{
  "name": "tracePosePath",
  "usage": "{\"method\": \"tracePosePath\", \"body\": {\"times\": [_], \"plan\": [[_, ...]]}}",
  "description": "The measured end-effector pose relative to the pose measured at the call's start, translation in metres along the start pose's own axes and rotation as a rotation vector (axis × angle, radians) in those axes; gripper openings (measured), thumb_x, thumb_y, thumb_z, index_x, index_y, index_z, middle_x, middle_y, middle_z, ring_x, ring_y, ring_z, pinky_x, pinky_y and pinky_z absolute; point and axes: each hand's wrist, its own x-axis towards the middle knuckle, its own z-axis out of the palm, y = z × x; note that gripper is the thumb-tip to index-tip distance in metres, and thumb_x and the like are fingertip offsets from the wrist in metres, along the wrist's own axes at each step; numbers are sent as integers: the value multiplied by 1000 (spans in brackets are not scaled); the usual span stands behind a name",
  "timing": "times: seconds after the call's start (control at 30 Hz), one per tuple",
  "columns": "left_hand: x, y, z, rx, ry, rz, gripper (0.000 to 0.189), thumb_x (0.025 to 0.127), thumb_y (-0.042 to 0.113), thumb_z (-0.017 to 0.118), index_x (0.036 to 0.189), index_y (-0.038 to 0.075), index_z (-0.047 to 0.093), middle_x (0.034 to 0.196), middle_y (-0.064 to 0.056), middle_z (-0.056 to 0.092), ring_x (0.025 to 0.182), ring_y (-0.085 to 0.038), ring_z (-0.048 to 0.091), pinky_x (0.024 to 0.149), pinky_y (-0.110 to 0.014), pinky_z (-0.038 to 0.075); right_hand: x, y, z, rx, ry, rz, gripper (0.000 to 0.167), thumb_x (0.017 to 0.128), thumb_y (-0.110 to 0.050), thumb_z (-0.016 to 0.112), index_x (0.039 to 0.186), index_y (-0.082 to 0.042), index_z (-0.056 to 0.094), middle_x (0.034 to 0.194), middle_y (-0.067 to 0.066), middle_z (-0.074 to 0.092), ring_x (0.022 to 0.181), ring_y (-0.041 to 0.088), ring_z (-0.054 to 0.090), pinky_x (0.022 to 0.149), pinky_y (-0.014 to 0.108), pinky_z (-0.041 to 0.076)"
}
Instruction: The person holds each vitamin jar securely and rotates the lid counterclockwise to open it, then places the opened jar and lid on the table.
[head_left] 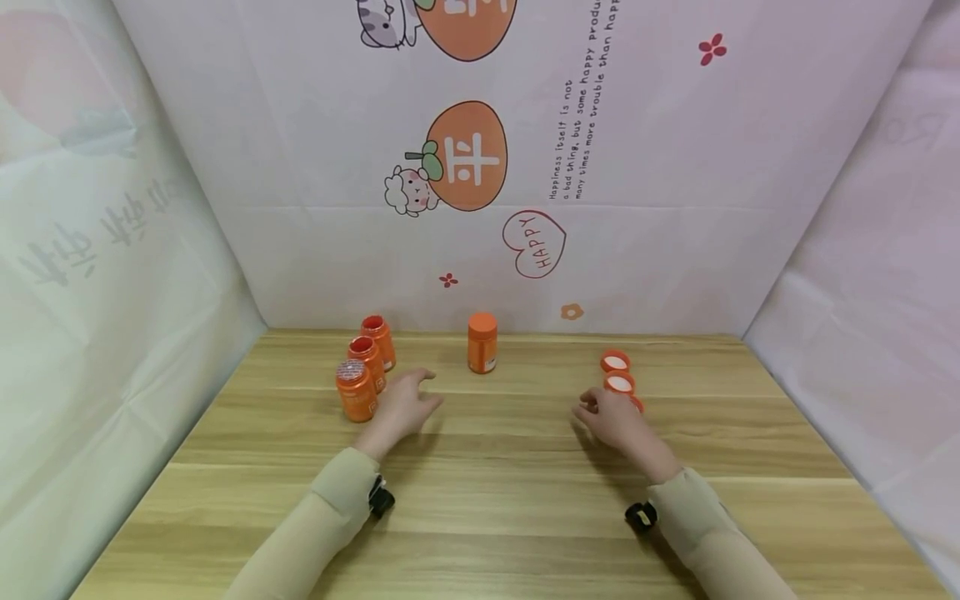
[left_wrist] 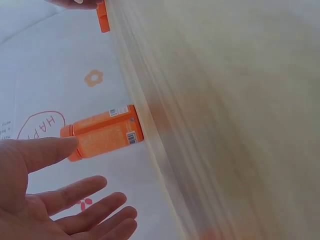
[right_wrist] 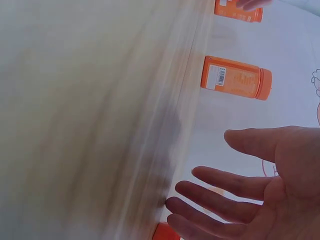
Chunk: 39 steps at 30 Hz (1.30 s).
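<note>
One capped orange bottle (head_left: pixel 482 343) stands upright at the back middle of the table; both wrist views show it too. My left hand (head_left: pixel 406 408) hovers left of it with fingers spread and holds nothing. Close beside that hand, three uncapped orange bottles (head_left: pixel 357 392) stand in a slanting row, the nearest with a silvery seal across its mouth. My right hand (head_left: pixel 611 415), fingers loosely extended and holding nothing, is next to the orange caps (head_left: pixel 619 382), which lie with white insides up. It partly covers the nearest cap.
A wooden table (head_left: pixel 495 517) spans the view. Behind it rises a white printed sheet (head_left: pixel 645 250), with more white sheeting at the left and right sides. Each wrist carries a small black device (head_left: pixel 382 497).
</note>
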Motion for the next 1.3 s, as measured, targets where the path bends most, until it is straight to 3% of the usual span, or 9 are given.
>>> {"method": "tracePosePath", "body": {"times": [0.1, 0.27, 0.47, 0.77, 1.3], "plan": [[6, 1, 3, 3, -5, 0, 47, 86, 29, 67, 126, 6, 59, 130, -16, 57, 123, -33, 51, 102, -48, 39, 5, -2, 2, 13, -11, -16, 38, 93, -24, 58, 116, 6, 60, 108, 23, 66, 100, 34, 63, 84, 47, 50], [15, 4, 7, -78, -19, -29, 48, 88, 31, 64, 130, 9, 56, 136, -13, 53, 128, -32, 46, 104, -48, 37, 12, -6, 6, 31, -26, -39, 41, 94, -25, 58, 121, 5, 58, 116, 23, 63, 107, 35, 60, 88, 48, 48], [30, 9, 12, -145, 15, -34, 46, 89, 28, 65, 130, 9, 56, 137, -12, 53, 129, -31, 46, 104, -48, 37, 17, -11, 8, 69, -46, -73, 44, 95, -27, 56, 126, 4, 55, 122, 23, 60, 112, 38, 57, 91, 50, 47], [52, 16, 24, -175, 55, 20, 47, 87, 21, 68, 129, 4, 57, 132, -15, 56, 122, -33, 52, 101, -46, 42, 25, -14, 14, 44, -46, -86, 44, 95, -30, 55, 126, 1, 56, 122, 22, 61, 112, 36, 58, 89, 49, 48], [84, 30, 43, -235, 50, -22, 57, 85, 28, 71, 135, 8, 51, 133, -17, 55, 122, -33, 51, 99, -48, 42, 30, -19, 17, 16, -36, -79, 42, 95, -31, 56, 124, -1, 59, 119, 21, 63, 108, 34, 60, 85, 47, 49]]}}
